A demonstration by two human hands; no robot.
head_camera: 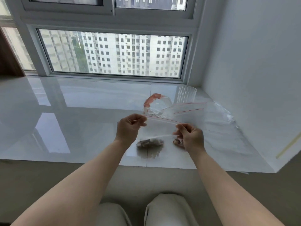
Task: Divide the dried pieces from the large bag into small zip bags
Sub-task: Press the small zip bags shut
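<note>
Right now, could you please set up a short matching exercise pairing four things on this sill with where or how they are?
Things:
1. zip bag
2. clear cup
3. large bag
4. spare bags

States:
A. upright by the wall corner
B. lying flat on the sill, red strips showing
C. held up by both hands, pieces at its bottom
D. crumpled, with orange print

Pairs: 1-C, 2-A, 3-D, 4-B

No words, labels or numbers can be read on anything before me here.
</note>
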